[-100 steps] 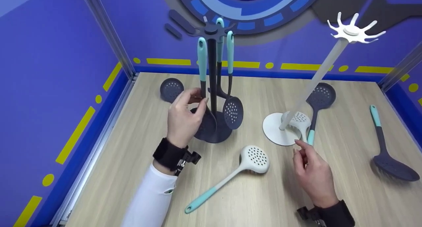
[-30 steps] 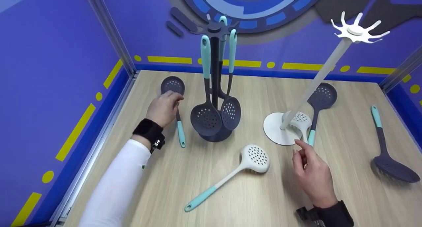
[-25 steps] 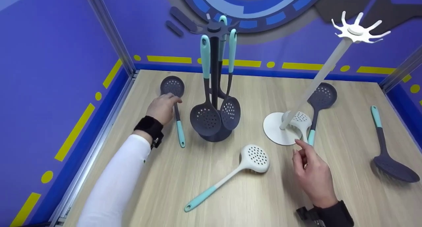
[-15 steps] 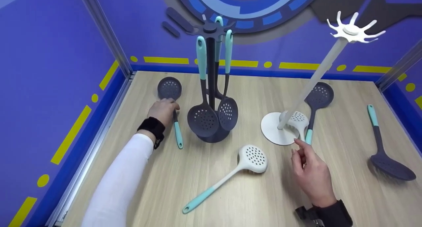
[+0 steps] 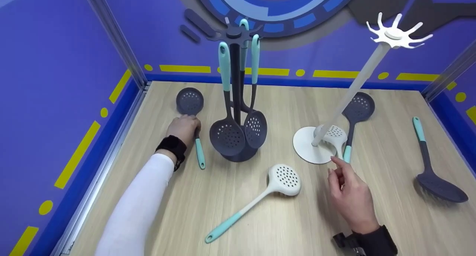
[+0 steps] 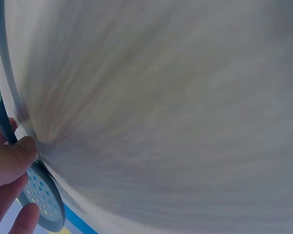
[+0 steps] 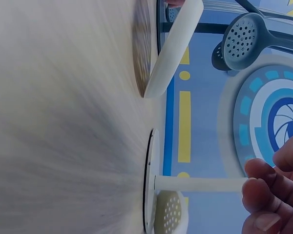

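Observation:
At the back left, my left hand (image 5: 182, 129) is over the handle of a dark skimmer (image 5: 190, 101) lying on the table, its turquoise end toward me. The left wrist view shows thumb and fingers pinching the dark neck just above the perforated head (image 6: 45, 195). Right of it stands a dark utensil rack (image 5: 234, 33) with several turquoise-handled utensils, including a hanging skimmer (image 5: 227, 137). My right hand (image 5: 351, 196) holds nothing, fingers loosely bent, near the base of a white rack (image 5: 305, 146).
A white skimmer (image 5: 284, 180) lies in the front middle. Another white skimmer (image 5: 334, 135) and a dark one (image 5: 359, 107) lie by the white rack. A dark utensil (image 5: 440, 187) rests far right. Blue walls (image 5: 74, 81) bound the back and sides of the table (image 5: 260, 226).
My left hand has left the skimmer now hanging on the dark rack, moved left, and slid down to the lying skimmer's neck. The right hand has stayed put.

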{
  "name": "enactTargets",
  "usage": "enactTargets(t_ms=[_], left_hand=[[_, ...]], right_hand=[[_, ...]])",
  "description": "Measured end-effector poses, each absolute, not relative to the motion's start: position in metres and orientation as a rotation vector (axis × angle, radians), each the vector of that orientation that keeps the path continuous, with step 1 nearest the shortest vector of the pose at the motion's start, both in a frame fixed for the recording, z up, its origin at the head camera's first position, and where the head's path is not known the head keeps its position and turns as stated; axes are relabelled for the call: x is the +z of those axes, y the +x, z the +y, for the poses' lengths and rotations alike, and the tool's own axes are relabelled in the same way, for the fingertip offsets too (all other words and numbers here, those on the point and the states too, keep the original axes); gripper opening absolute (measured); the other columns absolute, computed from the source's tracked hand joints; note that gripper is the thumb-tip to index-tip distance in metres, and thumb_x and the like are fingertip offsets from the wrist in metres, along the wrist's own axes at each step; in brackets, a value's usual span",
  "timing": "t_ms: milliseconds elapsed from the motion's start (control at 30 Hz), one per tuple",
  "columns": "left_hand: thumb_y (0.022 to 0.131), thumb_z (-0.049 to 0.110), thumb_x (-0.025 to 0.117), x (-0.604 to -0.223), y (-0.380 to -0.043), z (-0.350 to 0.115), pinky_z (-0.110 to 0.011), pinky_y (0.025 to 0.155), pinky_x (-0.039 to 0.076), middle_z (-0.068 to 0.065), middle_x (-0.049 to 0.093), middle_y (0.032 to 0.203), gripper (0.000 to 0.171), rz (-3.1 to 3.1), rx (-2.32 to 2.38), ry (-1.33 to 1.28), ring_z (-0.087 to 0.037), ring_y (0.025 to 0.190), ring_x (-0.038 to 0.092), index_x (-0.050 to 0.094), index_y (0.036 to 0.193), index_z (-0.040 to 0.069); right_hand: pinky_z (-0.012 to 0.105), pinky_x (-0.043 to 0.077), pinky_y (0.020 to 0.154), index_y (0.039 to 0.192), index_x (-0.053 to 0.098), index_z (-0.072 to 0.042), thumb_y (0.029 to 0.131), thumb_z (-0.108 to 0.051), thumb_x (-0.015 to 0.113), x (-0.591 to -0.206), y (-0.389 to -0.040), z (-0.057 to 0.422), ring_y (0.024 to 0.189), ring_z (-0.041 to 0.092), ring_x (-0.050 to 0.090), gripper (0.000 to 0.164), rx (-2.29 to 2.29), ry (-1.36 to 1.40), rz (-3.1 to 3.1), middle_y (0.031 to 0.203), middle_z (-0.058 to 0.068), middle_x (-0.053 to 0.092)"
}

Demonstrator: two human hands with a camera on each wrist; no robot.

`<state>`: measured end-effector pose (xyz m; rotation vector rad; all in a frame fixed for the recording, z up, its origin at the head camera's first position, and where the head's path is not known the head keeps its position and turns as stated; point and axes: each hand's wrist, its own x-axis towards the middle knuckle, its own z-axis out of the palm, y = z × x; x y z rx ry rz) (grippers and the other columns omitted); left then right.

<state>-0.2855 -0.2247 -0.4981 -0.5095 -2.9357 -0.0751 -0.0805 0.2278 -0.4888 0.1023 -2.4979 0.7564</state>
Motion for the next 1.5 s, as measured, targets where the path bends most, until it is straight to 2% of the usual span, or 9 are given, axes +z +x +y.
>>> enactTargets(t_ms=[433, 700, 1000, 1367, 1500], left_hand=[[0.084, 0.003, 0.068, -0.496, -0.283, -0.241, -0.036, 0.078, 0.05, 0.001, 0.07, 0.097, 0.014, -2.884, -0.368, -0.489, -0.019, 0.089, 0.062, 0.072, 0.089, 0.016], [0.09, 0.004, 0.062, -0.483, -0.283, -0.246, -0.038, 0.086, 0.051, -0.001, 0.071, 0.104, 0.02, -2.842, -0.43, -0.481, -0.022, 0.1, 0.064, 0.072, 0.102, 0.016], [0.091, 0.018, 0.063, -0.474, -0.284, -0.248, -0.036, 0.088, 0.051, 0.002, 0.07, 0.106, 0.016, -2.799, -0.49, -0.455, -0.019, 0.101, 0.065, 0.072, 0.105, 0.019], [0.093, 0.013, 0.061, -0.458, -0.283, -0.251, -0.037, 0.092, 0.049, 0.001, 0.069, 0.107, 0.018, -2.767, -0.594, -0.445, -0.02, 0.105, 0.063, 0.071, 0.105, 0.021], [0.093, 0.014, 0.061, -0.451, -0.282, -0.252, -0.04, 0.089, 0.05, -0.001, 0.069, 0.104, 0.017, -2.741, -0.608, -0.442, -0.022, 0.101, 0.064, 0.07, 0.106, 0.021]], right_hand=[[0.008, 0.035, 0.049, 0.132, 0.053, -0.015, 0.092, -0.013, 0.058, -0.489, -0.078, 0.225, 0.061, 0.008, 0.049, 0.04, 0.767, 0.066, -2.535, 0.074, -0.005, 0.057], [0.009, 0.035, 0.049, 0.132, 0.053, -0.015, 0.092, -0.013, 0.058, -0.488, -0.078, 0.224, 0.061, 0.008, 0.048, 0.041, 0.76, 0.052, -2.546, 0.074, -0.004, 0.056], [0.009, 0.034, 0.047, 0.131, 0.053, -0.013, 0.092, -0.012, 0.058, -0.489, -0.079, 0.225, 0.059, 0.009, 0.048, 0.039, 0.749, 0.074, -2.536, 0.075, -0.004, 0.056], [0.009, 0.034, 0.047, 0.13, 0.054, -0.013, 0.092, -0.013, 0.058, -0.488, -0.079, 0.225, 0.059, 0.008, 0.047, 0.039, 0.749, 0.068, -2.536, 0.074, -0.005, 0.056], [0.01, 0.035, 0.047, 0.13, 0.054, -0.013, 0.092, -0.014, 0.058, -0.488, -0.079, 0.224, 0.059, 0.008, 0.048, 0.038, 0.752, 0.067, -2.537, 0.075, -0.005, 0.057]])
